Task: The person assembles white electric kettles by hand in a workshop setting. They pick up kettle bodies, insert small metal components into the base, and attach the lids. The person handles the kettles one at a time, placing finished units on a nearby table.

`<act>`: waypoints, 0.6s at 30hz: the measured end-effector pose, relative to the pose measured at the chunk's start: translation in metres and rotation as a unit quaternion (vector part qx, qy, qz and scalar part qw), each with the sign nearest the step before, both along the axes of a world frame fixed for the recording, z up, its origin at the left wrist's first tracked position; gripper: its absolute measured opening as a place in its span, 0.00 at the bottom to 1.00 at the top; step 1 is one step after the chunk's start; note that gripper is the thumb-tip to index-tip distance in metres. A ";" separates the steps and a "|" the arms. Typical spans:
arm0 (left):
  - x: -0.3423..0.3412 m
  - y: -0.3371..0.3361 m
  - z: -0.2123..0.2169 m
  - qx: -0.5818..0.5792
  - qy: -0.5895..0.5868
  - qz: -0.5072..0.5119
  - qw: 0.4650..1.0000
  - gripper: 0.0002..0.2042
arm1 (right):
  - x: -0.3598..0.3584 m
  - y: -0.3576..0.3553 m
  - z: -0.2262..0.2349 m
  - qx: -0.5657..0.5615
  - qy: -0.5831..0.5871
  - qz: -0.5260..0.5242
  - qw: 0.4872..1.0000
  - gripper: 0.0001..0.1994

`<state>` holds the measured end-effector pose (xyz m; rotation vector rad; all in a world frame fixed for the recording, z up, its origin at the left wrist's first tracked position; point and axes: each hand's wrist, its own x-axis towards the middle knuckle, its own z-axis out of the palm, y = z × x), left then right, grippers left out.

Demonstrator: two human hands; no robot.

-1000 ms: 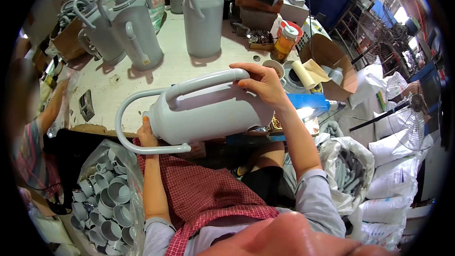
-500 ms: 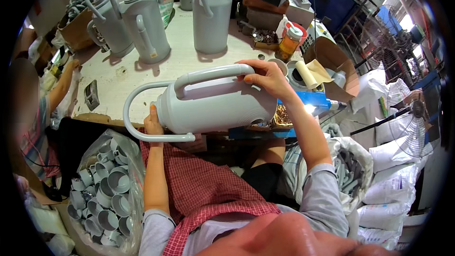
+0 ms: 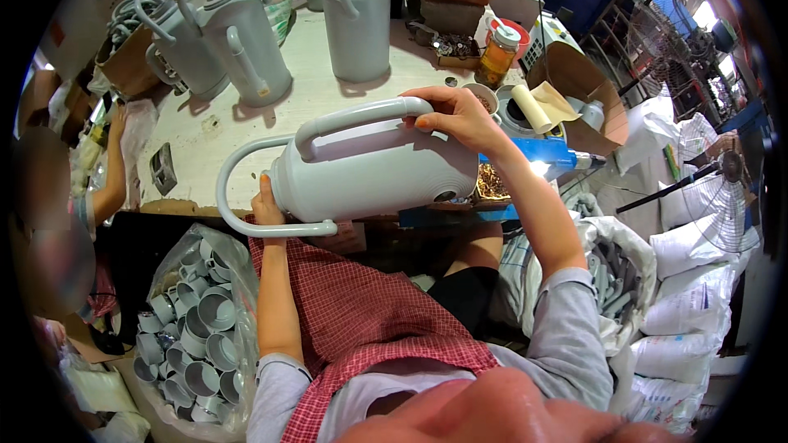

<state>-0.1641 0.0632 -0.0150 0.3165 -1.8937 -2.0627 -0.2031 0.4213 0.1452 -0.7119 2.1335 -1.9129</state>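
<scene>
The watering can (image 3: 373, 172) is pale grey, the apron (image 3: 353, 312) red-and-white checked, the tabletop (image 3: 328, 102) cream, the jar (image 3: 499, 56) amber with a red lid.

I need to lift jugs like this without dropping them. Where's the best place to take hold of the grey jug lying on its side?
Probably the long tube handle along the top of the grey jug, taken from above. It stands clear of the body, leaving room for fingers. The right hand grips it there; the left hand steadies the neck end.

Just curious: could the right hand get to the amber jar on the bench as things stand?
Probably yes, once it lets go. The right hand grips the grey can; the jar stands just beyond it, nothing between.
</scene>
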 end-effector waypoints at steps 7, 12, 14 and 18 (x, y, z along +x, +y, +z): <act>-0.005 0.004 -0.006 -0.020 -0.001 0.036 0.999 0.28 | 0.007 0.002 0.009 0.194 0.194 -0.063 0.960 0.23; -0.001 -0.001 0.000 -0.013 0.012 0.031 0.999 0.30 | 0.012 0.002 0.000 0.218 0.213 -0.121 0.945 0.21; 0.002 -0.001 -0.001 -0.015 0.024 0.040 0.999 0.30 | 0.013 0.002 -0.003 0.208 0.206 -0.123 0.948 0.20; 0.009 0.006 -0.001 0.004 0.032 0.040 0.999 0.31 | 0.014 0.002 -0.006 0.180 0.192 -0.120 0.957 0.20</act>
